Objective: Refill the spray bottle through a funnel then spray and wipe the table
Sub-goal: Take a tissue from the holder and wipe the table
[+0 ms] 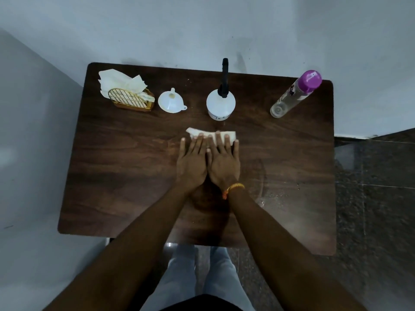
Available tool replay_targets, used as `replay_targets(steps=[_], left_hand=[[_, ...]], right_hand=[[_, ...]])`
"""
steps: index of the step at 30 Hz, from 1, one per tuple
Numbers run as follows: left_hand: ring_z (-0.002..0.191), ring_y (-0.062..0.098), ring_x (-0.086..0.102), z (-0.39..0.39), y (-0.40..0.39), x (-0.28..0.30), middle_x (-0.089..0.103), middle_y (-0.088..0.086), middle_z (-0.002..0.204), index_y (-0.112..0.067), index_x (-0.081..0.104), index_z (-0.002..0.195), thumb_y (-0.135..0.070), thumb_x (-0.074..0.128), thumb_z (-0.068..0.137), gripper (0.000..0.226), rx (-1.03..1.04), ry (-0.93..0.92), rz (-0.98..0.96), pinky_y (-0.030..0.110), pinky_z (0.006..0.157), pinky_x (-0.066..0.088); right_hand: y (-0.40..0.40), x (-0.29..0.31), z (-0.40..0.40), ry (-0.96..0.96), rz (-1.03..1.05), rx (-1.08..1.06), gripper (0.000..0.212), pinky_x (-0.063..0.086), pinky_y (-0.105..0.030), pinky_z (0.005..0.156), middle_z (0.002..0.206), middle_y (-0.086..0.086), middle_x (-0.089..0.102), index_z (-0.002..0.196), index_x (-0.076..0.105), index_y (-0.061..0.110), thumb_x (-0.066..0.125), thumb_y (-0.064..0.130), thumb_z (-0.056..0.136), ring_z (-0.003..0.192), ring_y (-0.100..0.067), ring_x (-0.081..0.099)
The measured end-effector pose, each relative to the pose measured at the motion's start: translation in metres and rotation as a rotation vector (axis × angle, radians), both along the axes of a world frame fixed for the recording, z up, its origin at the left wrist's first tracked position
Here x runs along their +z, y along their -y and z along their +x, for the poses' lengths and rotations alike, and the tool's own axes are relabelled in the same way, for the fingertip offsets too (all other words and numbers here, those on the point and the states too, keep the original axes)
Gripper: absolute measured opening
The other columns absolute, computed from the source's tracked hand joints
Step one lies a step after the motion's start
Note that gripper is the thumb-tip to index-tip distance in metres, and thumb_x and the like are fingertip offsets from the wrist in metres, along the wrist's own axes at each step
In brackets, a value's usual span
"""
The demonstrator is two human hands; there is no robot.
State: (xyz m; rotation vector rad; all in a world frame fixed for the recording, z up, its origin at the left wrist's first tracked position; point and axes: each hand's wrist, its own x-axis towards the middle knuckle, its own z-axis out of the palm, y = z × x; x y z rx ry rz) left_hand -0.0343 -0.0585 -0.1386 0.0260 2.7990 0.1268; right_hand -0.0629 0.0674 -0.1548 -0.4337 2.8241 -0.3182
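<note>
Wipe step in hand. Left hand (191, 163) and right hand (223, 162) side by side, fingers flat and spread, pressing folded tissue (211, 134) onto counter (125, 167), gripping nothing. Spray bottle (221, 102) upright just behind tissue, funnel (171, 101) set aside left. Wet streaks show right side; next move likely sweep there, steady pressure.

A pale wall (202, 30) rises behind the far edge of the scene and continues down the left side. On the right lies a dark speckled stone floor (377, 198) with thin seams crossing it. An orange thread band (232, 189) circles one wrist. At the bottom, light blue trousers (222, 279) show, with a strip of black shirt (202, 304) just below them.
</note>
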Motion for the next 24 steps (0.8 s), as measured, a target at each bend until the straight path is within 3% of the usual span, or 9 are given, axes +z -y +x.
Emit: replay_targets(steps=[4,7,11,16,20,24], left_hand=[[0.161,0.026,0.01,0.062,0.014,-0.001,0.017,0.011,0.172,-0.008,0.018,0.164,-0.04,0.019,0.102,0.07,-0.014,-0.031,0.045,0.057,0.128,0.006],[0.161,0.026,0.006,0.077,-0.009,-0.001,0.016,0.01,0.172,-0.008,0.017,0.164,-0.04,0.023,0.105,0.067,-0.098,0.016,0.078,0.057,0.128,0.006],[0.161,0.025,0.007,0.024,-0.027,-0.001,0.018,0.01,0.172,-0.009,0.018,0.164,-0.038,0.035,0.103,0.07,-0.158,-0.037,0.069,0.056,0.128,0.002],[0.161,0.026,0.007,-0.029,0.009,-0.002,0.012,0.01,0.173,-0.01,0.014,0.165,-0.041,0.039,0.099,0.076,-0.049,0.023,-0.066,0.06,0.127,-0.003],[0.161,0.028,0.007,0.027,0.035,-0.008,0.012,0.013,0.173,-0.009,0.016,0.164,-0.042,0.028,0.099,0.074,-0.012,0.01,-0.025,0.062,0.126,0.002],[0.16,0.026,0.011,0.078,-0.009,-0.002,0.021,0.011,0.171,-0.007,0.025,0.162,-0.038,0.031,0.101,0.069,-0.097,0.028,0.091,0.061,0.126,0.009]], right_hand=[[0.008,0.007,0.066,-0.003,-0.046,0.023,0.056,0.008,-0.057,0.13,0.176,0.001,0.016,0.167,0.022,0.025,0.027,0.039,0.114,0.164,-0.026,0.005],[-0.016,0.01,0.097,0.001,-0.005,-0.074,0.056,0.009,-0.058,0.13,0.175,0.001,0.017,0.167,0.022,0.027,0.028,0.04,0.113,0.164,-0.023,0.007],[-0.029,0.005,0.05,-0.028,0.068,-0.175,0.056,0.008,-0.059,0.13,0.175,-0.002,0.018,0.167,0.025,0.026,0.025,0.041,0.113,0.163,-0.026,0.015],[0.009,-0.003,-0.018,-0.018,-0.009,-0.084,0.055,0.003,-0.058,0.13,0.175,-0.002,0.02,0.166,0.028,0.027,0.023,0.041,0.113,0.163,-0.028,0.013],[0.026,0.006,0.025,-0.004,-0.039,0.055,0.055,0.003,-0.058,0.13,0.174,-0.002,0.024,0.165,0.03,0.024,0.024,0.039,0.113,0.163,-0.028,0.013],[-0.024,0.014,0.088,0.031,-0.028,-0.034,0.055,0.006,-0.058,0.13,0.175,0.003,0.021,0.166,0.026,0.027,0.027,0.041,0.113,0.164,-0.022,0.009]])
